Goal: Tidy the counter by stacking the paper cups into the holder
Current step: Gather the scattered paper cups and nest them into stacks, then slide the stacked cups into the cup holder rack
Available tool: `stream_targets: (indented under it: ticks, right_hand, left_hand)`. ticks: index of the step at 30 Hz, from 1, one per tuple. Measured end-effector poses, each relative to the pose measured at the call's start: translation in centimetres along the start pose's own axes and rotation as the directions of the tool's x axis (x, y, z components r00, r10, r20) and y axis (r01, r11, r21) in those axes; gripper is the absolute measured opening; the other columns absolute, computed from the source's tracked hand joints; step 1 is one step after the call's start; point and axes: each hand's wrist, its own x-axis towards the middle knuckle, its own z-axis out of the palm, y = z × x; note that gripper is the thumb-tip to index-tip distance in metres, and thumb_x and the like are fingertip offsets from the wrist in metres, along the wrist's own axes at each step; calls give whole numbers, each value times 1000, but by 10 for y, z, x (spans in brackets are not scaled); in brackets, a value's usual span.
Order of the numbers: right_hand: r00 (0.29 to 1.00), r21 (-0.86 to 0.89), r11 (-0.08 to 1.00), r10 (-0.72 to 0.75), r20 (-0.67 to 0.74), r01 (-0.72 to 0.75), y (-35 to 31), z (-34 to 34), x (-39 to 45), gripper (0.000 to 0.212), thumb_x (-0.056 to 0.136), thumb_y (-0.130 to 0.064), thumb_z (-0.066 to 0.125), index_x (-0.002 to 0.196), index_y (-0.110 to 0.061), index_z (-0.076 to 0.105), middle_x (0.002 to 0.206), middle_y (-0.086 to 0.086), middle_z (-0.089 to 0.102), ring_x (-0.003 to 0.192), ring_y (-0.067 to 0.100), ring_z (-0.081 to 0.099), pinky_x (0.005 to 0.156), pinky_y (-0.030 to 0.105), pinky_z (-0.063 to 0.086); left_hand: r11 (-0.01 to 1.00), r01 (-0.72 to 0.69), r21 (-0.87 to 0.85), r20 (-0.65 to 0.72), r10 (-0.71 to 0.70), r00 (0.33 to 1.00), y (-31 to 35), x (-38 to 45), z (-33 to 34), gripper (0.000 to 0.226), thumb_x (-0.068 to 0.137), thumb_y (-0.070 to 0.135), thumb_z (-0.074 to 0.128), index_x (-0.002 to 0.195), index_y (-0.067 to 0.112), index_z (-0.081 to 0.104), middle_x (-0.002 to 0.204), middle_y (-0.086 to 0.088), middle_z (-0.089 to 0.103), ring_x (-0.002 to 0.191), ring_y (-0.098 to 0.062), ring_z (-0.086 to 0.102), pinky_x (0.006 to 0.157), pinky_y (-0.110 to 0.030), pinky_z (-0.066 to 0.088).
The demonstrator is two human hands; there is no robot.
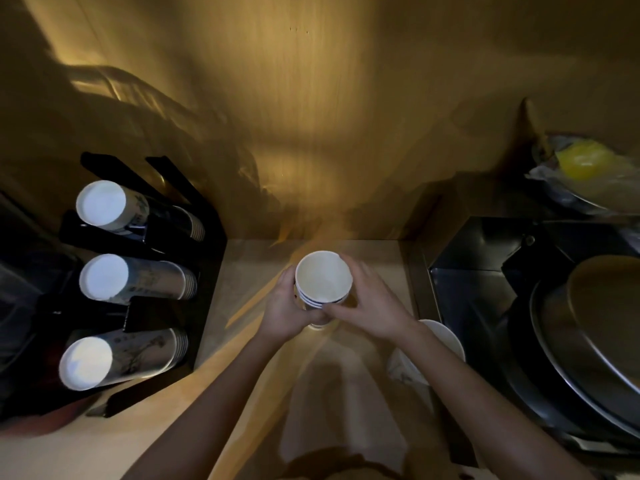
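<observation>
We grip nested cups (323,280) upright, mouth up, on counter (242,268), likely to square stack before loading. Left hand (289,308) wraps lower wall. Right hand (369,306) curls round opposite side, thumb at base. Holder (209,299) at 9 o'clock, its three rows lying sideways. Loose cup (446,337) at 4 o'clock.

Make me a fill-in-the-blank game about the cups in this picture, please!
1. The left hand and the right hand both hold a stack of paper ___.
2. The black holder on the left has ___ rows of cups lying in it.
3. The top cup of the held stack is ___ inside.
4. The round thing at the top right is the colour ___.

Missing words: cups, three, empty, yellow.
</observation>
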Motion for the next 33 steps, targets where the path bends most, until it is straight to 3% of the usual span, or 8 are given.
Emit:
stream_targets:
  ticks: [6, 10, 12, 15, 20, 26, 30, 33]
  right_hand:
    - [996, -36, 998, 59, 61, -57, -3, -6, 4, 70, 77, -50, 64, 135, -21, 36, 134, 3, 50, 122, 20, 47, 100, 36, 41]
    - [973, 236, 944, 225, 43, -229, -18, -19, 21, 30, 93, -42, 45, 105, -16, 57, 106, 10, 65, 93, 22, 63, 79, 35, 53]
    - [937, 392, 855, 345, 54, -338, -32, -26, 26, 35, 96, -41, 38, 92, -14, 59, 84, 11, 65, 69, 19, 62, 56, 26, 48]
    - [872, 480, 728, 431, 234, -489, -57, -33, 32, 53, 93, -55, 29, 97, -11, 59, 70, 14, 63, 62, 28, 63, 55, 31, 49]
    - [848, 607, 604, 263, 460, -516, -98, -29, 44, 52, 85, -67, 33, 98, -26, 63, 89, 10, 65, 80, 27, 63, 53, 34, 53]
    - [857, 725, 574, -76, 510, -380, -142, -9, 58, 50, 74, -62, 52, 112, -32, 59, 103, 0, 72, 93, 21, 69, 69, 39, 58]
    - [914, 823, 514, -163, 372, -243, -176, 8, 76, 51, 77, -40, 65, 120, -14, 58, 112, 10, 68, 100, 21, 66, 92, 38, 51]
    - [963, 821, 568, -182, 196, -60, -201, 17, 88, 49, 73, -33, 74, 116, -23, 56, 114, 4, 67, 100, 13, 67, 92, 31, 52]
  left_hand:
    - [1000, -18, 14, 40, 17, 999, 8, 0, -8, 94, 39, 45, 78, 124, 26, 44, 112, 12, 51, 105, -11, 51, 85, -27, 46]
    - [998, -4, 70, 78, -1, 997, 20, 0, -27, 96, 46, 29, 90, 129, 20, 43, 124, -1, 58, 115, -18, 54, 95, -33, 47]
    - [993, -64, 94, 66, 58, 996, 34, -1, -44, 93, 49, 23, 90, 129, 18, 44, 128, -2, 57, 118, -18, 53, 98, -34, 46]
    - [944, -274, 185, 44, 271, 962, 61, -12, -76, 89, 52, 22, 88, 129, 17, 44, 126, 3, 56, 118, -15, 52, 97, -28, 45]
    - [417, -624, 661, 278, 637, 720, 88, -39, -125, 63, 81, 18, 63, 137, 19, 33, 147, -6, 41, 137, -18, 36, 106, -29, 37]
    - [-39, -515, 856, 404, 673, 620, 78, -60, -177, 57, 84, 16, 42, 137, 31, 30, 147, -6, 27, 135, -24, 24, 112, -42, 16]
    - [-9, -431, 902, 327, 665, 671, 67, -76, -208, 65, 78, 19, 49, 138, 34, 28, 147, -7, 23, 132, -26, 27, 114, -41, 26]
    - [161, -414, 896, 217, 657, 723, 64, -86, -228, 67, 69, 14, 53, 133, 27, 37, 148, -6, 24, 132, -26, 30, 110, -42, 32]
